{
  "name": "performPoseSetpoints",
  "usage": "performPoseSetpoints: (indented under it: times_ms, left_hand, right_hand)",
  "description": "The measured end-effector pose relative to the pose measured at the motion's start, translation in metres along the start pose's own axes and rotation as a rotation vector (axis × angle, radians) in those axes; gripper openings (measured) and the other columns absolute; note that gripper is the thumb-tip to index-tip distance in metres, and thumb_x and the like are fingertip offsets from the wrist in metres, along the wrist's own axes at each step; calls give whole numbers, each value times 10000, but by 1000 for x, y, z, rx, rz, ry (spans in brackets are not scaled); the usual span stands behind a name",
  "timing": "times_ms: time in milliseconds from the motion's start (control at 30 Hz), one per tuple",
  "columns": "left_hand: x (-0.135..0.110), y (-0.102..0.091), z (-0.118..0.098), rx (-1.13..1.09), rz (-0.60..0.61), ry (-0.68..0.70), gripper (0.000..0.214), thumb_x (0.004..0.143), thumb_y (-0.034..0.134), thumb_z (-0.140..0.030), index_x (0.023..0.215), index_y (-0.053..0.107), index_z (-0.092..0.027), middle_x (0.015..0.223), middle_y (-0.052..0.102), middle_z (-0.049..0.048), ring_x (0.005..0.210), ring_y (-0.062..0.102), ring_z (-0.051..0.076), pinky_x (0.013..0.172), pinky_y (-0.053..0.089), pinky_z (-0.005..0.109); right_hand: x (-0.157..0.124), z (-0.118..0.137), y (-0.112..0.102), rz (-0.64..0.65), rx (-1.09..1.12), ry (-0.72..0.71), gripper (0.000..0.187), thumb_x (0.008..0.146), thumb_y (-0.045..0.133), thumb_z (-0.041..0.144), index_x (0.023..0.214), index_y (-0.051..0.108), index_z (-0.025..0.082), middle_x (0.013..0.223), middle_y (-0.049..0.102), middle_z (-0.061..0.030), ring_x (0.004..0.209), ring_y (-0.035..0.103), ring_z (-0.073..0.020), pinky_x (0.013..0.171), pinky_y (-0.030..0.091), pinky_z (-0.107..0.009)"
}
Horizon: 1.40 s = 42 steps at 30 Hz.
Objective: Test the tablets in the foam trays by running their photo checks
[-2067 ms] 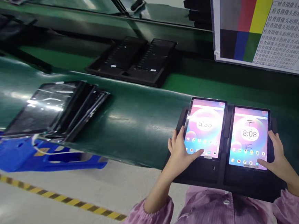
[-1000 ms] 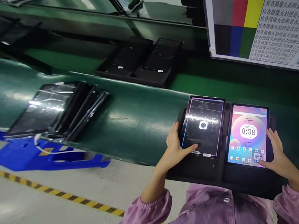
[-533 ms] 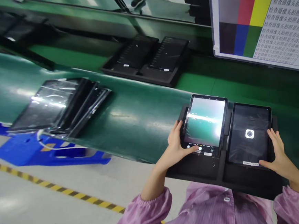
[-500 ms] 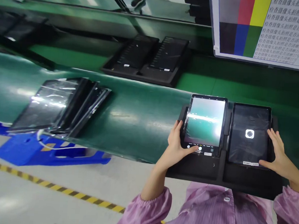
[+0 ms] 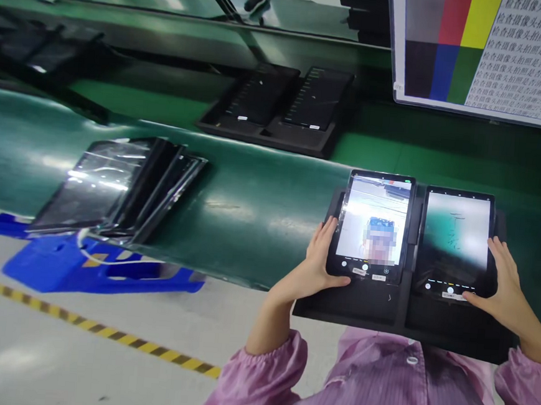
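Note:
Two tablets sit side by side in a black tray. The left tablet (image 5: pixel 377 204) displays a front-camera picture, while the right tablet (image 5: pixel 456 242) has a camera view of a blurred green and white surface. My left hand (image 5: pixel 320 259) grips the left tablet at its lower left edge, the fingers along the side and the thumb by the bottom rim. At the right tablet's lower right corner, my right hand (image 5: pixel 503 280) holds the edge with its thumb near the bottom label. The black tray (image 5: pixel 351 305) extends over the bench edge toward my body.
A stack of wrapped tablets or panels (image 5: pixel 108 177) lies on the green bench (image 5: pixel 241 219). Behind it, another black tray (image 5: pixel 263 141) carries two dark tablets. A colour-and-text chart (image 5: pixel 460 49) stands at the back right. A blue plastic piece (image 5: pixel 59 267) is below the bench edge.
The left tablet's picture switched from the green bench to a front-camera view. The right one went from a camera icon to a live camera view. My left thumb moved down off the screen controls.

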<state>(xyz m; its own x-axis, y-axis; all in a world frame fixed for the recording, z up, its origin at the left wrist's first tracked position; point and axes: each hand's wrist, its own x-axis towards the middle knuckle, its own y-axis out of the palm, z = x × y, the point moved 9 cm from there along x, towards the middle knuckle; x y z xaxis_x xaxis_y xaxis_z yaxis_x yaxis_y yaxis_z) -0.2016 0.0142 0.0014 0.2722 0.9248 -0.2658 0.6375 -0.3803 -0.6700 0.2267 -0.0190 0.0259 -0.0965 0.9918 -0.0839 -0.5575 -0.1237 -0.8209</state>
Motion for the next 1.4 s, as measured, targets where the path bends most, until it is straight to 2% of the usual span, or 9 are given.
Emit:
performPoseSetpoints:
  times_ms: [333,467,633,767,900,1000,1167,1300,1400]
  left_hand:
    - [5,-12,14,-22,-162,2,1134,826,794,-285,1707,80,-318,1759,214,161,1628,193,442,1307,193,689]
    - [6,-13,15,-63,-205,-1,1045,852,760,-301,1693,139,-300,1738,263,160,1619,230,423,1306,212,675]
    - [7,-14,16,-91,-256,8,981,863,739,-317,1674,188,-266,1711,310,169,1613,254,405,1315,207,650]
    - [6,-14,16,-67,-205,15,1010,865,731,-337,1685,148,-249,1732,261,182,1628,218,406,1323,177,654]
    - [3,-11,14,-40,-126,9,1110,803,765,-317,1696,108,-250,1763,192,182,1645,162,420,1322,162,666]
    - [2,-7,5,-10,-152,-23,1139,779,790,-345,1692,117,-243,1763,199,193,1645,166,429,1319,156,673]
    - [-4,7,-29,45,-350,-109,1161,814,817,-510,1684,94,-247,1754,200,236,1651,123,456,1291,96,735]
    - [0,26,-60,98,-372,-52,1216,812,841,-541,1686,44,-257,1767,156,245,1662,70,445,1283,23,746]
    - [6,34,-64,125,-358,-44,1224,804,860,-497,1685,54,-232,1765,139,265,1662,40,455,1277,-12,749]
  right_hand:
    - [-9,51,14,-48,-116,-68,1106,879,709,624,1711,30,360,1795,30,-89,1623,-20,-495,1218,-4,-834]
    - [-8,34,1,-113,-73,-24,1103,873,691,721,1709,72,355,1788,77,-109,1620,19,-502,1221,-9,-827]
    - [-19,-7,-9,-122,58,95,1092,864,709,745,1702,124,362,1775,141,-113,1624,101,-465,1250,138,-791]
    - [-24,-14,-6,-89,195,86,1021,920,709,657,1706,120,377,1775,118,-80,1628,175,-384,1289,269,-656]
    - [-23,-13,-8,-99,205,56,1008,930,708,636,1707,124,369,1768,126,-75,1633,161,-372,1301,272,-622]
    - [-22,-16,-5,-64,187,51,1038,929,708,648,1712,87,366,1775,79,-77,1636,133,-391,1294,286,-633]
    - [-23,-22,-2,-23,193,84,1068,920,697,701,1713,56,382,1783,35,-67,1640,100,-403,1287,304,-630]
    - [-22,-19,-3,-31,208,82,1063,921,682,717,1715,68,367,1782,36,-72,1643,91,-393,1296,279,-623]
    - [-21,-18,-3,-27,214,73,1055,928,686,689,1715,62,369,1782,37,-65,1647,77,-377,1305,244,-627]
